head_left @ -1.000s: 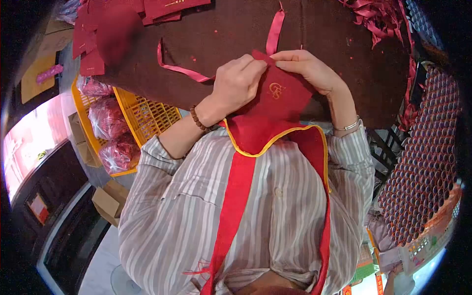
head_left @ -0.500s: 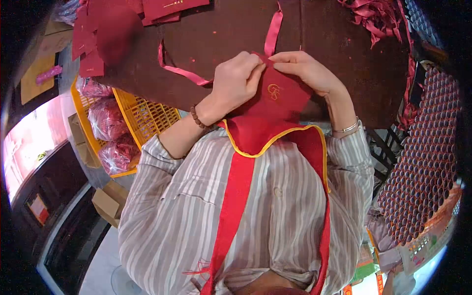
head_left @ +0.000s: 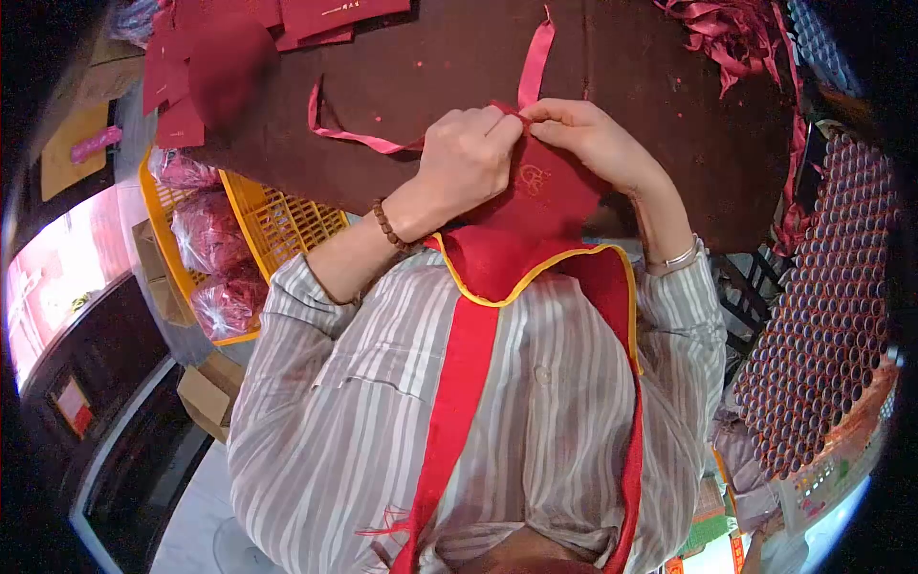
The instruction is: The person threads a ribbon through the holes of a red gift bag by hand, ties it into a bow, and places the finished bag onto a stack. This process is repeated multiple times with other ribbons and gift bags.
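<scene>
Head view: what is the left hand [head_left: 464, 158] doing?

— It is curling into a loose fist, its thumb and forefinger pinching the top edge of the red pouch [head_left: 535, 196].

— And the right hand [head_left: 588, 139]?

— It is pinching that same top edge from the other side, fingers pressed together, so the fingertips of both hands are almost meeting.

— Where is the pouch sitting?

— It is being held at the near edge of the table, over the brown cloth [head_left: 430, 67]. Its gold emblem is facing up and its lower end is hanging toward the person's red apron [head_left: 459, 383].

— Is anything coming out of the pouch?

— A pink ribbon [head_left: 533, 57] is running from the pinched spot. One end is lying straight away across the cloth, and the other is looping off to the left.

— What is lying around?

— A stack of red pouches [head_left: 191, 57] is sitting at the far left of the table, and a heap of ribbons [head_left: 727, 29] is lying at the far right. A yellow crate [head_left: 277, 225] with bagged red goods is standing below the table on the left. Rows of tubes [head_left: 822, 287] are standing on the right.
</scene>
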Demonstrator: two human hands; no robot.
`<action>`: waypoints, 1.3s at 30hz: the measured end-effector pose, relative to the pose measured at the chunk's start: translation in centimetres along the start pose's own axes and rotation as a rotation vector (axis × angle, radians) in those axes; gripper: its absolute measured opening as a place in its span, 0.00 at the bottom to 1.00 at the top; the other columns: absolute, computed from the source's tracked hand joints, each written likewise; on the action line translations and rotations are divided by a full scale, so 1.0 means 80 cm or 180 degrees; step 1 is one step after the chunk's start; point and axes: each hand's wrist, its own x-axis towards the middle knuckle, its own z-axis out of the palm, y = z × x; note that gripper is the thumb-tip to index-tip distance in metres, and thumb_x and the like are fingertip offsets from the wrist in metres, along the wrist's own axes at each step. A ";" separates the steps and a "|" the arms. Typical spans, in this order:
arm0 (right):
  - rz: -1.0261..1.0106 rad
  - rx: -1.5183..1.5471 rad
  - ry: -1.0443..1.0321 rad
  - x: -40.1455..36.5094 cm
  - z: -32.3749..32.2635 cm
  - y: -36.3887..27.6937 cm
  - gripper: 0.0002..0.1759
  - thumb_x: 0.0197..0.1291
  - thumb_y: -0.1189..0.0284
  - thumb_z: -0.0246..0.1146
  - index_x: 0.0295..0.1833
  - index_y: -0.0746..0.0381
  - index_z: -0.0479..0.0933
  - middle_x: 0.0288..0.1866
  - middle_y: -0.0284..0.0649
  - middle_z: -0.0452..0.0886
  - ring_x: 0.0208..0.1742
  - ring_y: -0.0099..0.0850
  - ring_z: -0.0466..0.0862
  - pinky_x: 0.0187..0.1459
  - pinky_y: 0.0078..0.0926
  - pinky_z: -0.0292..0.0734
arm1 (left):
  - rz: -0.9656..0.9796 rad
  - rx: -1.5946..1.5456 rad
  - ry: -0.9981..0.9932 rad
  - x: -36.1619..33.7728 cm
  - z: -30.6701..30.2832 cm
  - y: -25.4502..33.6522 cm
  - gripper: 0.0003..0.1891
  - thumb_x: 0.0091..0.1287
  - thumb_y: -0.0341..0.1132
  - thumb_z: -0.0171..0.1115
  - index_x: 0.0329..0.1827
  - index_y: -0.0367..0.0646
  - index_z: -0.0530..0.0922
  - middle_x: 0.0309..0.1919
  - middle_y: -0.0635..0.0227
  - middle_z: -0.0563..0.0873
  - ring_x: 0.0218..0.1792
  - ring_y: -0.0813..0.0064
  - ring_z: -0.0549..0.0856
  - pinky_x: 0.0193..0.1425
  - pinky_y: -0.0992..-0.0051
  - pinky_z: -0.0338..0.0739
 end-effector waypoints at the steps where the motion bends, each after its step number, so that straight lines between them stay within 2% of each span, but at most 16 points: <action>1: -0.0007 0.0003 0.0001 0.001 0.001 -0.001 0.16 0.64 0.72 0.53 0.53 0.69 0.73 0.43 0.31 0.78 0.43 0.17 0.75 0.47 0.15 0.70 | 0.0005 0.0005 -0.0002 0.001 -0.002 -0.001 0.04 0.56 0.28 0.60 0.28 0.43 0.73 0.22 0.62 0.75 0.22 0.60 0.77 0.25 0.65 0.71; 4: 0.0030 -0.0403 0.0178 0.001 0.003 0.000 0.16 0.64 0.72 0.53 0.53 0.69 0.73 0.43 0.30 0.78 0.43 0.17 0.75 0.46 0.16 0.70 | -0.0054 0.0107 -0.0177 0.001 -0.009 -0.004 0.05 0.56 0.31 0.60 0.27 0.42 0.72 0.22 0.62 0.76 0.23 0.62 0.79 0.26 0.67 0.72; 6: -0.0032 -0.0363 0.0182 0.004 0.000 0.006 0.15 0.64 0.72 0.52 0.53 0.69 0.73 0.43 0.31 0.78 0.42 0.18 0.75 0.46 0.16 0.71 | -0.0372 -0.0712 -0.0073 0.003 -0.016 -0.009 0.06 0.57 0.32 0.61 0.30 0.41 0.73 0.25 0.61 0.78 0.27 0.59 0.80 0.29 0.66 0.74; 13: -0.0088 -0.0375 0.0178 0.002 0.003 0.004 0.15 0.64 0.72 0.52 0.53 0.69 0.73 0.43 0.33 0.79 0.43 0.19 0.76 0.47 0.17 0.71 | -0.0437 -0.0767 -0.0094 -0.002 0.001 -0.013 0.06 0.57 0.31 0.63 0.32 0.40 0.75 0.27 0.61 0.79 0.30 0.58 0.81 0.32 0.65 0.74; 19: -0.0701 -0.1149 0.0450 -0.010 0.019 -0.012 0.15 0.63 0.72 0.54 0.52 0.69 0.73 0.43 0.42 0.82 0.45 0.27 0.80 0.49 0.24 0.73 | -0.0470 -0.1132 0.0101 0.032 -0.021 -0.044 0.09 0.61 0.36 0.58 0.31 0.39 0.80 0.28 0.61 0.80 0.31 0.58 0.81 0.36 0.68 0.74; 20: -0.0786 -0.1502 0.0556 -0.014 0.025 -0.020 0.14 0.62 0.72 0.55 0.51 0.67 0.74 0.43 0.45 0.82 0.45 0.32 0.81 0.48 0.26 0.74 | -0.0780 -0.1497 -0.0413 0.037 -0.026 -0.052 0.11 0.62 0.37 0.55 0.34 0.39 0.81 0.28 0.62 0.82 0.30 0.67 0.81 0.37 0.72 0.74; 21: -0.0873 -0.1856 0.0656 -0.017 0.030 -0.025 0.14 0.61 0.73 0.56 0.51 0.66 0.74 0.43 0.49 0.82 0.45 0.37 0.83 0.47 0.28 0.74 | -0.0787 -0.1486 -0.0399 0.044 -0.032 -0.057 0.11 0.62 0.37 0.55 0.34 0.39 0.81 0.28 0.62 0.82 0.30 0.67 0.81 0.37 0.72 0.74; 22: -0.1040 -0.1895 0.0704 -0.016 0.034 -0.025 0.13 0.58 0.72 0.59 0.48 0.65 0.74 0.41 0.51 0.81 0.44 0.45 0.82 0.44 0.32 0.76 | -0.1005 -0.1808 -0.1312 0.054 -0.038 -0.061 0.11 0.62 0.37 0.55 0.35 0.39 0.82 0.28 0.63 0.83 0.30 0.72 0.81 0.38 0.73 0.73; 23: -0.1060 -0.1905 0.0692 -0.018 0.038 -0.026 0.13 0.58 0.72 0.59 0.48 0.65 0.74 0.41 0.51 0.81 0.44 0.45 0.82 0.44 0.32 0.76 | -0.1210 -0.2109 -0.2230 0.062 -0.043 -0.064 0.12 0.62 0.37 0.56 0.36 0.39 0.82 0.28 0.63 0.84 0.30 0.77 0.80 0.39 0.74 0.73; 24: -0.1098 -0.1928 0.0803 -0.020 0.042 -0.028 0.12 0.58 0.72 0.59 0.47 0.65 0.73 0.40 0.50 0.81 0.43 0.46 0.82 0.42 0.33 0.76 | -0.1386 -0.2317 -0.2572 0.068 -0.046 -0.067 0.12 0.61 0.37 0.56 0.37 0.38 0.82 0.28 0.64 0.85 0.31 0.83 0.78 0.40 0.76 0.72; 25: -0.1139 -0.1952 0.0915 -0.022 0.046 -0.031 0.11 0.57 0.72 0.60 0.45 0.65 0.72 0.38 0.48 0.81 0.41 0.47 0.81 0.40 0.34 0.76 | -0.1388 -0.2303 -0.2551 0.074 -0.048 -0.069 0.12 0.61 0.37 0.56 0.37 0.38 0.82 0.28 0.64 0.85 0.31 0.83 0.78 0.40 0.76 0.72; 27: -0.1074 -0.2077 0.0893 -0.027 0.051 -0.038 0.11 0.57 0.72 0.61 0.43 0.64 0.71 0.36 0.48 0.81 0.38 0.47 0.81 0.37 0.36 0.76 | -0.0685 -0.2590 -0.2952 0.083 -0.050 -0.073 0.13 0.61 0.39 0.56 0.38 0.39 0.83 0.29 0.62 0.85 0.31 0.80 0.79 0.38 0.74 0.71; 31: -0.1225 -0.2191 0.0821 -0.027 0.052 -0.040 0.10 0.57 0.72 0.61 0.43 0.63 0.72 0.34 0.49 0.80 0.36 0.47 0.81 0.36 0.36 0.75 | 0.0489 -0.1425 -0.3203 0.101 -0.051 -0.071 0.14 0.60 0.38 0.56 0.32 0.32 0.79 0.24 0.63 0.79 0.29 0.73 0.75 0.38 0.71 0.68; 35: -0.1200 -0.2091 0.0785 -0.031 0.052 -0.041 0.10 0.56 0.72 0.62 0.43 0.63 0.75 0.34 0.49 0.81 0.37 0.46 0.82 0.36 0.33 0.76 | 0.0668 -0.1898 -0.3675 0.104 -0.035 -0.080 0.13 0.60 0.37 0.56 0.29 0.32 0.76 0.22 0.70 0.75 0.29 0.76 0.72 0.37 0.72 0.66; 37: -0.1077 -0.1956 0.0767 -0.033 0.051 -0.042 0.11 0.56 0.73 0.62 0.44 0.63 0.75 0.34 0.48 0.81 0.36 0.42 0.83 0.36 0.31 0.76 | 0.0105 -0.2474 -0.4134 0.100 -0.024 -0.082 0.10 0.58 0.35 0.55 0.31 0.34 0.76 0.24 0.76 0.73 0.32 0.79 0.69 0.38 0.74 0.64; 39: -0.0943 -0.1820 0.0766 -0.033 0.047 -0.043 0.12 0.56 0.73 0.62 0.46 0.64 0.75 0.34 0.48 0.82 0.35 0.38 0.84 0.37 0.28 0.76 | -0.0214 -0.2585 -0.4155 0.094 -0.018 -0.083 0.10 0.57 0.34 0.56 0.33 0.34 0.77 0.25 0.78 0.73 0.32 0.80 0.69 0.39 0.75 0.64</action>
